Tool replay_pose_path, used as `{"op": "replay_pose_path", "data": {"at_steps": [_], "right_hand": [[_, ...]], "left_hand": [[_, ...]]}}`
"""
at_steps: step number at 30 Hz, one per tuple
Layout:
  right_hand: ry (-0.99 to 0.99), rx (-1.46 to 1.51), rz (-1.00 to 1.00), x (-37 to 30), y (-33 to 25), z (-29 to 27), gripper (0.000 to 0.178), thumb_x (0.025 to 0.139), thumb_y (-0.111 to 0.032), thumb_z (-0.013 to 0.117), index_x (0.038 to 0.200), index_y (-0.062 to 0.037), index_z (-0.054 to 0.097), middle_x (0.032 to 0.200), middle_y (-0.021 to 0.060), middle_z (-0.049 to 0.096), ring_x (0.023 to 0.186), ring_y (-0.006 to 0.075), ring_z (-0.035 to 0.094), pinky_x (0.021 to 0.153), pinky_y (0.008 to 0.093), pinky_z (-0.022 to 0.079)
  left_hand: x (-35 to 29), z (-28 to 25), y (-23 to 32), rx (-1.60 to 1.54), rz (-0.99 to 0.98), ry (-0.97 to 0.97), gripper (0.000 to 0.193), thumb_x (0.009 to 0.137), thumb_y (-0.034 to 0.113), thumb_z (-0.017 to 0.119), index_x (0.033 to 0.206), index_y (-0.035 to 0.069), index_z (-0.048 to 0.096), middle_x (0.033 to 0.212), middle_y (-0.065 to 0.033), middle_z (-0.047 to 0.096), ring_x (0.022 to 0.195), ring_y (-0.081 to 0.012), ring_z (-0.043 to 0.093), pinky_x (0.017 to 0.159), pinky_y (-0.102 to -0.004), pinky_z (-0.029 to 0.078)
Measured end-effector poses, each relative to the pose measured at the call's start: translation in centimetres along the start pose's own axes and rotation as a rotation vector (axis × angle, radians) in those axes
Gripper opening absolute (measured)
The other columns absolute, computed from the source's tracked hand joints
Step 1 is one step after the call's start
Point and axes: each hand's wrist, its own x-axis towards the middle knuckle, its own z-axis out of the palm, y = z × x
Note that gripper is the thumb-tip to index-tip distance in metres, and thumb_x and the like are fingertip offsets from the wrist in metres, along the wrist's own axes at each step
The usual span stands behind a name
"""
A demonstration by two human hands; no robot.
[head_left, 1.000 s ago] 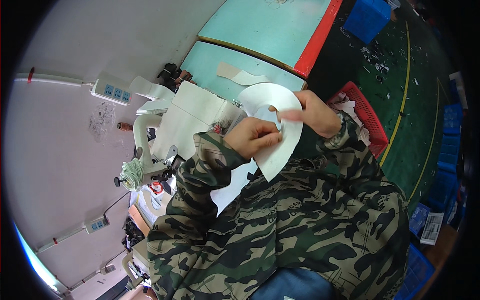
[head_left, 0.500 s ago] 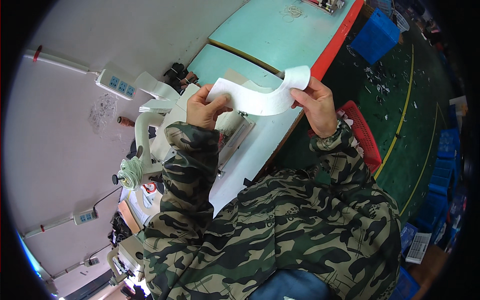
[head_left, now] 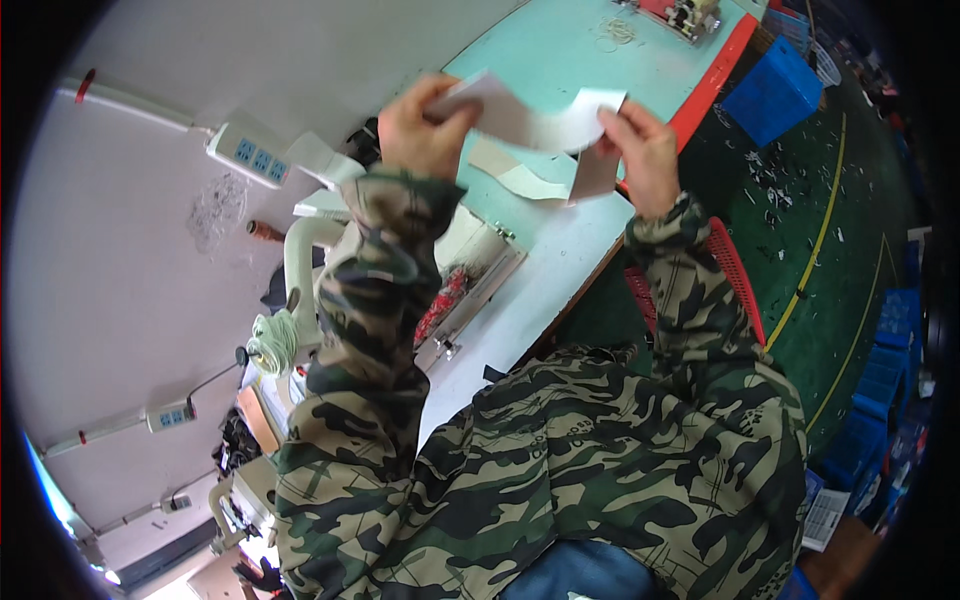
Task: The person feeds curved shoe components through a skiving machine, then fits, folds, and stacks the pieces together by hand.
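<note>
Between my two hands a curved white strip (head_left: 548, 128) of sheet material is held up over the table, sagging in the middle. My left hand (head_left: 425, 130) pinches its left end, thumb on the near side. The right end is gripped by my right hand (head_left: 645, 158), and a greyish flap hangs below those fingers. On the table underneath lies a similar curved beige piece (head_left: 515, 177), partly covered by the strip. To the left, beyond my left sleeve, stands a cream sewing machine (head_left: 298, 268). The strip and left hand are slightly blurred.
The pale table (head_left: 570, 238) runs away to the far right with a red edge (head_left: 712, 85). A red basket (head_left: 735, 275) stands below my right forearm. A blue crate (head_left: 775, 92) sits on the scrap-strewn green floor. A coil of pale cord (head_left: 273, 340) hangs at the machine.
Both hands have moved away from me, the left one more, carrying the strip. It has tilted, showing a greyer hanging flap on the right, and the beige piece shows more.
</note>
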Motion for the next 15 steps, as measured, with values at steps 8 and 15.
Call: {"op": "replay_pose_path", "data": {"at_steps": [8,15], "right_hand": [[0.258,-0.017,0.121,2.1,7.8,-1.5,0.018,0.082,-0.011,0.061,0.094,0.0036,0.059,0.077,0.0054,0.064,0.067,0.0112,0.061,0.057,0.0229,0.047],[0.020,-0.585,0.553,-4.2,18.7,-8.5,0.021,0.077,-0.016,0.065,0.090,-0.0007,0.061,0.070,0.0066,0.064,0.066,0.0201,0.064,0.059,0.0318,0.050]], "left_hand": [[-4.7,-0.7,2.2,0.172,-0.033,0.020,0.028,0.079,0.012,0.060,0.106,0.005,0.056,0.075,-0.0082,0.065,0.064,-0.0118,0.063,0.057,-0.0239,0.050],[-33.4,-4.7,-3.7,-0.015,-0.969,-0.241,0.030,0.083,0.016,0.059,0.108,0.000,0.055,0.084,-0.0136,0.064,0.060,-0.0189,0.066,0.052,-0.0260,0.049]]}}
